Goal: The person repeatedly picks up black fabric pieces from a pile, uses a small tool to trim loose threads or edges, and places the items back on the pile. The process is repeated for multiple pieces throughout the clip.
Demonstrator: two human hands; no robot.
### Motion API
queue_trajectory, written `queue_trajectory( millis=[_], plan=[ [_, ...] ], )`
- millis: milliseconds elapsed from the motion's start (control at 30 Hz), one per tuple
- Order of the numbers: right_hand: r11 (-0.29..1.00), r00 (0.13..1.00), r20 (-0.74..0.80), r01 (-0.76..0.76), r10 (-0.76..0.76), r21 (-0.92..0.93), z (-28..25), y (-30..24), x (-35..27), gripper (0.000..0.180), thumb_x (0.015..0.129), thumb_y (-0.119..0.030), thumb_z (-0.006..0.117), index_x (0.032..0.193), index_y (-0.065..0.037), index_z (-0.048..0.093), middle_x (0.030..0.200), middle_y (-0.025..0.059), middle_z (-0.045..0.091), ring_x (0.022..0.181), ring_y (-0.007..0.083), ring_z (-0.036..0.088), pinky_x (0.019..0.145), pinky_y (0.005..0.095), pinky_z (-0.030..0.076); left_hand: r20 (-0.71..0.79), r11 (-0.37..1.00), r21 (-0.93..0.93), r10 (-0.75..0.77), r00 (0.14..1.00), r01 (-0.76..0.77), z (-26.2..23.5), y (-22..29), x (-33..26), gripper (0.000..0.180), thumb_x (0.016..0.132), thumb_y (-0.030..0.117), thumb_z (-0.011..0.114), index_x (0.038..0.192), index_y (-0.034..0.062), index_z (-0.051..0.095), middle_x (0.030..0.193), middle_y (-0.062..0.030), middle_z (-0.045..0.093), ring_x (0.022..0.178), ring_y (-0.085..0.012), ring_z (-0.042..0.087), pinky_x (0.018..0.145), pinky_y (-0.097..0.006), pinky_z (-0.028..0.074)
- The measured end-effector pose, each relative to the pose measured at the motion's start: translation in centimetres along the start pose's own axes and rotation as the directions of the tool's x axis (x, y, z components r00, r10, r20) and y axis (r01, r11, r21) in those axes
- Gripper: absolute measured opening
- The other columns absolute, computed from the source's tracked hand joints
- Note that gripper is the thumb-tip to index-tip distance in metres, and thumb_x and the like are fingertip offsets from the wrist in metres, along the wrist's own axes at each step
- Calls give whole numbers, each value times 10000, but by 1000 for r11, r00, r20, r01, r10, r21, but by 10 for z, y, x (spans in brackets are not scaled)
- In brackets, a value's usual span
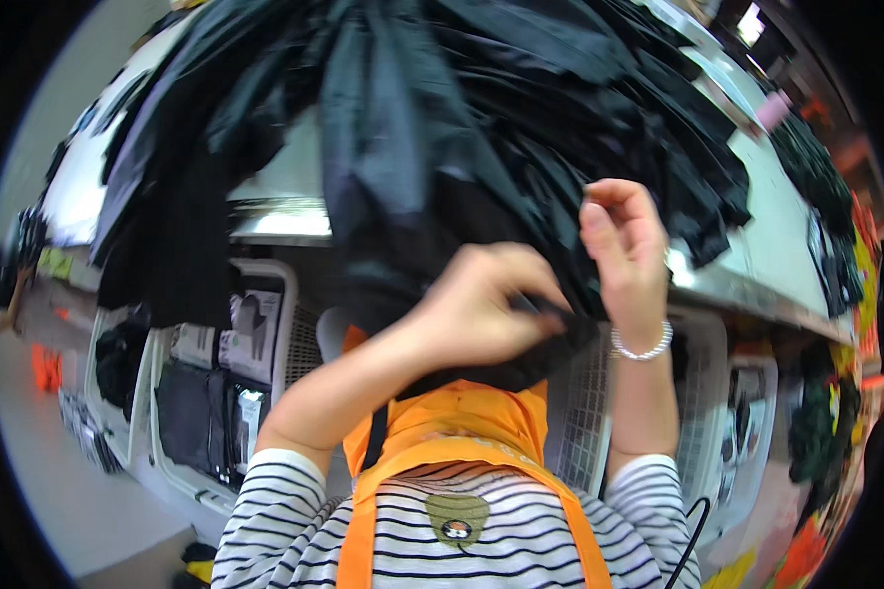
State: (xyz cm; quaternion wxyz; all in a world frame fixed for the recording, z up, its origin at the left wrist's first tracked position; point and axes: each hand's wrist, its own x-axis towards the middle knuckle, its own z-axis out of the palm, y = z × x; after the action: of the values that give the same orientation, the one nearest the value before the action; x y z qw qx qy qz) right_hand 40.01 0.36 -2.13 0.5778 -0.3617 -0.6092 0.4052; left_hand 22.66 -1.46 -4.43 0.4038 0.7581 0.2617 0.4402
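Observation:
Shiny black garments point(393, 128) lie heaped over the table, and their lower parts hang off its near edge towards me. My left hand point(501, 304), smeared by motion, is closed on a bunched piece of black fabric point(530, 363) just in front of my orange apron point(452, 422). To its right, my right hand point(631, 240) is raised beside the hanging cloth, wearing a beaded bracelet. Its fingers are curled, thumb and fingertip close together; whatever they pinch, if anything, is too small to make out.
Below the table's edge point(756, 285) stand white plastic baskets. The left basket point(290, 304) holds packaged dark garments point(196, 412); another basket point(702, 393) is at right. More dark clothing point(815, 167) lies along the table's right side, near a pink roll point(773, 110).

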Motion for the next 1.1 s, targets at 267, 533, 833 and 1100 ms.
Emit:
queue_trajectory(
  millis=[267, 533, 833, 1100],
  plan=[
    [807, 736, 671, 450, -94, -381, 157, -7, 94, 245, 828, -149, 668, 995, 27, 638, 905, 210, 662, 797, 311, 660, 731, 377, 513, 41, 980, -105, 175, 984, -170, 97, -30, 5, 209, 752, 61, 622, 950, 3, 649, 1020, -137, 629, 948, -316, 572, 856, -424, 460],
    [925, 940, 340, 99, 34, -367, 243, 95, 144, 506, 801, -329, 747, 1075, 75, 616, 939, 139, 677, 861, 183, 633, 783, 288, 489, 367, 786, 288, 437, 821, -547, 22, 0, -48, 304, 778, 255, 662, 951, 6, 641, 1060, -146, 619, 1072, -298, 536, 973, -418, 396],
    [882, 816, 474, -446, 332, 149, 157, 44, 145, 175, 904, -183, 619, 774, -93, 544, 557, -56, 438, 417, 24, 323, 380, 218, 214, -589, 537, 788, 519, 619, 300, -176, -26, -45, 602, 705, 63, 745, 1267, 31, 529, 1261, -155, 559, 1171, -335, 520, 987, -394, 420],
    [917, 905, 211, -392, 369, 77, 29, 20, 137, 186, 914, -184, 630, 805, -148, 484, 619, 7, 556, 396, 21, 352, 376, 196, 247, -690, 828, 532, 303, 657, 177, -174, -71, -7, 389, 690, -108, 612, 1054, 22, 656, 1144, -140, 639, 1104, -280, 599, 953, -322, 451]
  ],
)
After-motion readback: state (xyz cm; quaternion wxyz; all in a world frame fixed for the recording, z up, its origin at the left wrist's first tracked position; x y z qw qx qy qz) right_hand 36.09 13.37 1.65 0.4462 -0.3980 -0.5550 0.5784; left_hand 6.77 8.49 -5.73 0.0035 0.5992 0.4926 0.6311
